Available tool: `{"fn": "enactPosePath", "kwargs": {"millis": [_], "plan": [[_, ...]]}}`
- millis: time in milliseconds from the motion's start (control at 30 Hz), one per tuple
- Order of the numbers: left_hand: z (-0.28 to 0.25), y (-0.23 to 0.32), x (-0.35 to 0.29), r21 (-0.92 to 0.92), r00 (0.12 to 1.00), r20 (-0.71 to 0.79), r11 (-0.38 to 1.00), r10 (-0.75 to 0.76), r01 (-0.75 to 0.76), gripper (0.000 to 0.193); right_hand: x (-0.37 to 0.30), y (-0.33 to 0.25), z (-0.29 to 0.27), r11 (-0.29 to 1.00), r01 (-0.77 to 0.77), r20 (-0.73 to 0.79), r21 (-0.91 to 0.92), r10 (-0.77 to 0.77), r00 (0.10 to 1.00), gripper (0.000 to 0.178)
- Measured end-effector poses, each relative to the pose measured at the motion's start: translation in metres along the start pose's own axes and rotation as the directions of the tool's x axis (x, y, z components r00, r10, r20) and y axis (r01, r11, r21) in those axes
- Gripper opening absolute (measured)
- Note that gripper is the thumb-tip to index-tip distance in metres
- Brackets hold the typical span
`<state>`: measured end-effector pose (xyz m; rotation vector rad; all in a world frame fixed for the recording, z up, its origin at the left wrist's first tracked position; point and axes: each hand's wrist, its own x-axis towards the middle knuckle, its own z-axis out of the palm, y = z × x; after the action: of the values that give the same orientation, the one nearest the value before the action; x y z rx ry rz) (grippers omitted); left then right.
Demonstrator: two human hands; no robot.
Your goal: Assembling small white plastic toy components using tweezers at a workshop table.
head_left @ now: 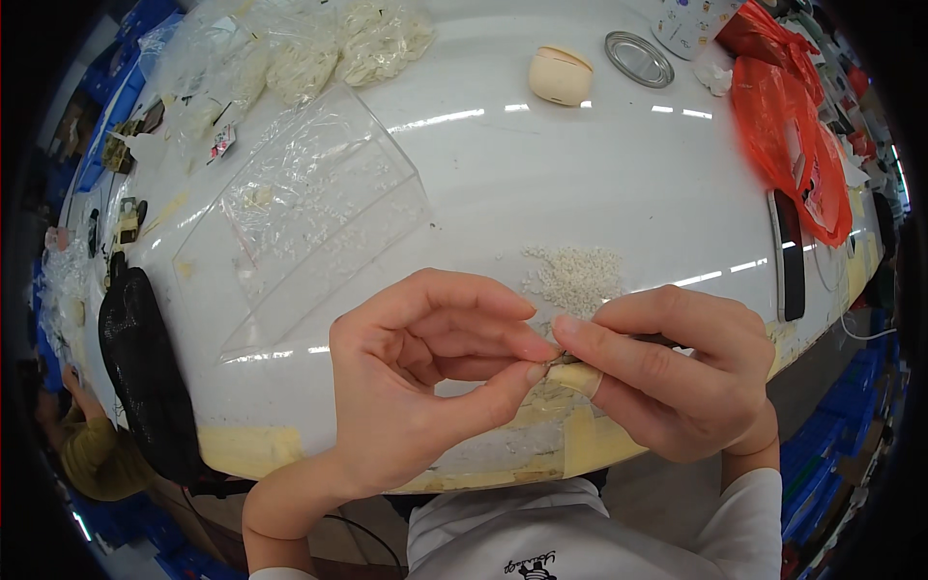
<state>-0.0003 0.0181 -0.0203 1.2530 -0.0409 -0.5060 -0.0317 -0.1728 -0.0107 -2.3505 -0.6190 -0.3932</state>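
Close to the table's front edge, the fingertips of my left hand [411,387] and my right hand [691,372] meet. The left thumb and fingers are pinched on a tiny dark item whose kind I cannot make out. My right fingers are closed at the same spot, and what they hold is largely hidden. A yellowish wrap [576,378] covers a right fingertip, probably the thumb. Just beyond the fingers lies a loose pile of small white beads [577,274] on the white table [541,184].
A clear divided tray [406,179] with scattered white bits lies left. Clear bags [300,58] fill the far left. A black pouch [143,377] lies at the left edge. Beige container [561,77], metal lid [639,59], red bag [773,126] and phone [788,256] stand far and right.
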Motion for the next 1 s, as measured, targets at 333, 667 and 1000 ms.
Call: {"fn": "enactPosePath", "kwargs": {"millis": [333, 667, 1000], "plan": [[-0.0068, -0.0072, 0.0022, -0.085, 0.996, 0.09, 0.996, 0.018, -0.01, 0.036, 0.0003, 0.0009, -0.0012, 1.0, 0.021, -0.018, 0.015, -0.021, 1.0, 0.028], [-0.0086, -0.0072, 0.0012, -0.109, 0.991, 0.127, 0.994, 0.033, -0.019, 0.034, -0.0004, -0.001, -0.0012, 1.0, 0.008, -0.032, -0.008, -0.009, 0.999, 0.028], [-0.0069, -0.0086, 0.0014, -0.083, 0.994, 0.104, 0.996, 0.023, -0.015, 0.033, -0.0021, -0.0004, 0.001, 0.996, 0.061, -0.057, -0.072, -0.065, 0.996, 0.029]]}}
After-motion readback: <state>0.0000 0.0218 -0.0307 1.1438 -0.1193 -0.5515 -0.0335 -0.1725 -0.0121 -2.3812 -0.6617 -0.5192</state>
